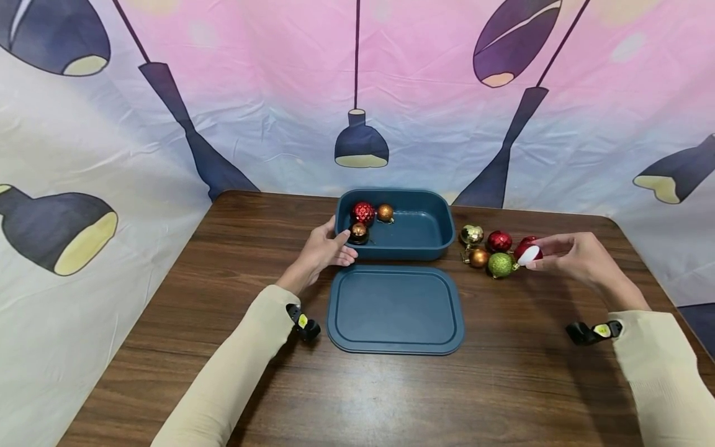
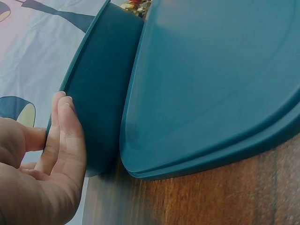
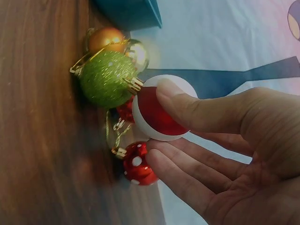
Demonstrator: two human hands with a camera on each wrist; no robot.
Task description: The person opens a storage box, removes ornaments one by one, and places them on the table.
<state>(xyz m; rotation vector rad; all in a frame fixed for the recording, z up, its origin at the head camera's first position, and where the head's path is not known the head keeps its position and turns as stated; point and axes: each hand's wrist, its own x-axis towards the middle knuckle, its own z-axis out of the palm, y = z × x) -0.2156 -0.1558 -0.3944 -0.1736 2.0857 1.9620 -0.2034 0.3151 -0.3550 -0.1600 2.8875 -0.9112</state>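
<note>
My right hand pinches a red-and-white Christmas bauble between thumb and fingers, above the table at the right. Its gold cap points toward a green glitter bauble. A polka-dot red bauble lies below the fingertips in the right wrist view. At the left end of a blue box, my left hand holds the wall, thumb at the rim and fingers along the outside. Inside the box are a red bauble, a small orange bauble and a shiny copper-brown bauble.
The blue lid lies flat in front of the box. Right of the box sit a gold bauble, an orange bauble and another red bauble. A printed cloth hangs behind the wooden table.
</note>
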